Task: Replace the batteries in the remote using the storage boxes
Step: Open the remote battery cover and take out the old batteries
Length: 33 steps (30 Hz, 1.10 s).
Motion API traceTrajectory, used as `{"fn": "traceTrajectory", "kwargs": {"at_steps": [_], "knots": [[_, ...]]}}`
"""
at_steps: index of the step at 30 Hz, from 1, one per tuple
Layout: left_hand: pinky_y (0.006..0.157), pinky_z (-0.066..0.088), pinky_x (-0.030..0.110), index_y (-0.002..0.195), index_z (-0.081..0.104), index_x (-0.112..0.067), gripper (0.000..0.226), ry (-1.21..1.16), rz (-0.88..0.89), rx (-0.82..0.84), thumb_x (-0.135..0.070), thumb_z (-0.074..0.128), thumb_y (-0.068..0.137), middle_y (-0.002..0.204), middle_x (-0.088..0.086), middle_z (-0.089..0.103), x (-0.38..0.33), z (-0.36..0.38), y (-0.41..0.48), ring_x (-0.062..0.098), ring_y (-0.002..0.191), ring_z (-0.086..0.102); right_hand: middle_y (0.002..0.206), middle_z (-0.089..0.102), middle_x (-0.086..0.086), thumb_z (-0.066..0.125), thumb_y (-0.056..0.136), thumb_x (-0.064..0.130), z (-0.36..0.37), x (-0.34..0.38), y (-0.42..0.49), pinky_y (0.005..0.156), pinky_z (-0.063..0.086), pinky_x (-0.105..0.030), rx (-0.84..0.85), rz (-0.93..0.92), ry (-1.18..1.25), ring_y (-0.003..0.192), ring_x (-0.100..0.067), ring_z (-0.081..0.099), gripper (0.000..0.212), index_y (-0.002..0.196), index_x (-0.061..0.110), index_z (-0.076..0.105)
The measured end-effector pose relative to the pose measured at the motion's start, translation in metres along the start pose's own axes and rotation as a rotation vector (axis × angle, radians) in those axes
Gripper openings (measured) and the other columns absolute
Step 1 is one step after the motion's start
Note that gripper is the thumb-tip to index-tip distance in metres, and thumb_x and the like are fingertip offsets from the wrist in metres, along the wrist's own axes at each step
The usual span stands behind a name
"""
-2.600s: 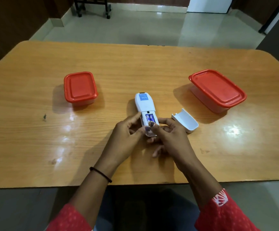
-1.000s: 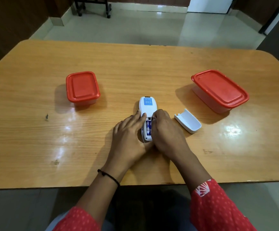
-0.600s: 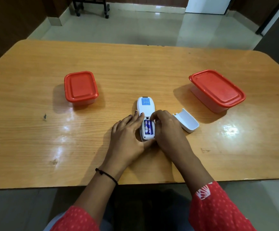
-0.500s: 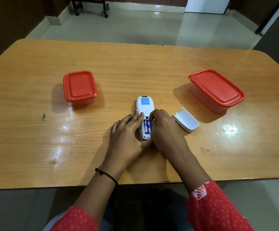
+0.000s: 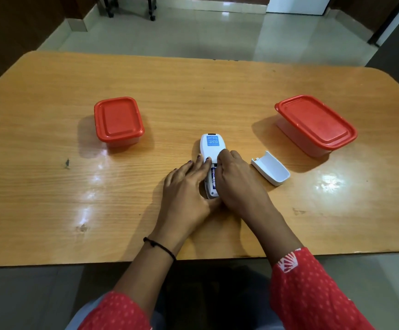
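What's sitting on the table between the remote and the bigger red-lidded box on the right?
In the head view, the detached white battery cover lies there, inner side up, between the remote and the larger box, just beyond the right hand.

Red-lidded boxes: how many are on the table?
2. A small box sits left of the remote, and a bigger box sits at the right, beyond the loose cover. Both lids are on.
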State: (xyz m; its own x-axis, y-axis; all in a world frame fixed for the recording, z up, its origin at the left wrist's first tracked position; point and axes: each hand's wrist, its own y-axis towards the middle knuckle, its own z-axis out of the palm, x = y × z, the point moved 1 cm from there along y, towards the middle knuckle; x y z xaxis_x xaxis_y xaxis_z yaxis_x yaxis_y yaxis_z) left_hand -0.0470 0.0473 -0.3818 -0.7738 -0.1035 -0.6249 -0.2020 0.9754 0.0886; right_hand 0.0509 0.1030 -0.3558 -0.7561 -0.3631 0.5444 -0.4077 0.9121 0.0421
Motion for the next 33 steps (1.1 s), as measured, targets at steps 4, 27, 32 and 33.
{"fn": "traceTrajectory", "kwargs": {"at_steps": [4,27,32,33], "knots": [[0.112,0.012,0.029,0.143,0.037,-0.029,0.081,0.005,0.005,0.008,-0.05,0.06,0.069,0.154,-0.008,0.029,0.001,0.0,0.0,0.012,0.141,0.026,0.091,0.045,-0.01,0.035,0.097,0.017,0.0,-0.004,0.001,0.065,0.038,-0.041,-0.001,-0.01,0.013,0.08,-0.035,0.053,0.015,0.09,0.008,0.043],[0.105,0.004,0.016,0.144,0.031,-0.034,0.094,0.063,0.034,-0.018,-0.067,0.067,0.064,0.155,-0.012,0.025,0.003,0.001,0.0,0.005,0.142,0.02,0.09,0.068,-0.004,0.065,0.085,0.004,-0.036,-0.05,-0.029,0.066,0.051,-0.015,-0.434,-0.044,0.371,0.077,-0.009,0.065,0.011,0.092,0.009,0.072],[0.1,0.001,0.014,0.145,0.03,-0.033,0.104,0.12,0.083,-0.018,-0.085,0.038,0.055,0.156,-0.012,0.024,0.005,0.0,-0.003,0.005,0.14,0.023,0.087,0.069,-0.002,0.069,0.079,0.007,-0.024,-0.063,-0.033,0.073,0.048,-0.036,-0.369,-0.079,-0.079,0.084,-0.023,0.062,0.012,0.087,0.014,0.075],[0.1,0.002,0.015,0.145,0.029,-0.034,0.104,0.119,0.082,-0.016,-0.086,0.037,0.055,0.156,-0.013,0.022,0.005,-0.001,-0.003,0.004,0.14,0.021,0.086,0.069,0.0,0.069,0.079,0.011,-0.024,-0.063,-0.033,0.072,0.045,-0.037,-0.371,-0.069,-0.158,0.084,-0.026,0.06,0.01,0.086,0.016,0.075]]}}
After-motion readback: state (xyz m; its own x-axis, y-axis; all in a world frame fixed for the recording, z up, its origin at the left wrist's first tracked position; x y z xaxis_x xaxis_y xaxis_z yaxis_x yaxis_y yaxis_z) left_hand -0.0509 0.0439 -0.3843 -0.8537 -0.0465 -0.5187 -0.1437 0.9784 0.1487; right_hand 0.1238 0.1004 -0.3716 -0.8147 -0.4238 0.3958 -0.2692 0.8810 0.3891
